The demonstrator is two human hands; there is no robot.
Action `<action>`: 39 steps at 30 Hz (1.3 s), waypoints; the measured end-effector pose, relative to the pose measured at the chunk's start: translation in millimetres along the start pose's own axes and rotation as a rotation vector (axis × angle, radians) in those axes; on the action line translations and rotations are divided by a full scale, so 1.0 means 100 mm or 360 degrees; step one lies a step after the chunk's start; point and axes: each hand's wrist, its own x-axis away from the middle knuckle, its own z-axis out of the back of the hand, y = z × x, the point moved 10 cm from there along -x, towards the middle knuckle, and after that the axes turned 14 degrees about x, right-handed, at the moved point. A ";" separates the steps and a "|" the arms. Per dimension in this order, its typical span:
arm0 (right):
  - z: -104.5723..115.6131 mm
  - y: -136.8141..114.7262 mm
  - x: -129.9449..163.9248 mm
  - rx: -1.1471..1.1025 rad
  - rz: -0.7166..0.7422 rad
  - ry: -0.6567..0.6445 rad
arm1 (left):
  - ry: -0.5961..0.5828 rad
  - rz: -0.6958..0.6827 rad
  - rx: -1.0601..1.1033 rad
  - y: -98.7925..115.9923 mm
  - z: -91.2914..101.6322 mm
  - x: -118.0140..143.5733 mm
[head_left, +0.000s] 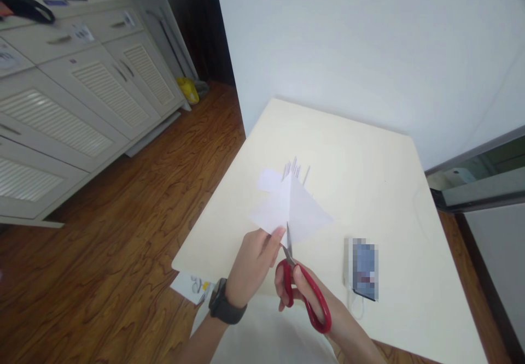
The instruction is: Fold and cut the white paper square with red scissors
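My left hand (pixel 255 263), with a black watch on its wrist, pinches the near edge of a folded white sheet of paper (pixel 295 205) held above the cream table (pixel 369 189). The paper forms a triangle, and its far tip is cut into several thin strips. My right hand (pixel 324 304) grips red-handled scissors (pixel 305 293), fingers through the loops. The blades point up into the paper's lower edge, right beside my left fingertips.
A phone (pixel 364 269) with a white cable lies on the table to the right of my hands. White cabinets (pixel 77 96) stand at the left across the wooden floor (pixel 135 233). A printed paper (pixel 191 286) pokes out below the table's near left corner.
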 end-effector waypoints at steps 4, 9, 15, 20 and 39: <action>-0.01 0.00 0.04 0.0016 0.0001 0.0029 | 0.0030 -0.0032 0.0006 0.00 -0.02 0.02; -0.01 0.01 0.10 0.0017 -0.0022 0.0103 | 0.0074 -0.0042 0.0031 -0.05 -0.05 0.06; -0.03 0.01 0.11 0.0080 -0.0051 0.0056 | 0.0099 -0.0043 0.0068 -0.09 -0.04 0.12; 0.00 0.10 0.12 0.0114 -0.0091 0.0097 | 0.0084 -0.0050 0.0085 -0.08 -0.07 0.11; -0.11 0.07 0.07 0.0092 0.0017 0.0005 | 0.0165 -0.0051 0.0020 -0.09 0.09 0.16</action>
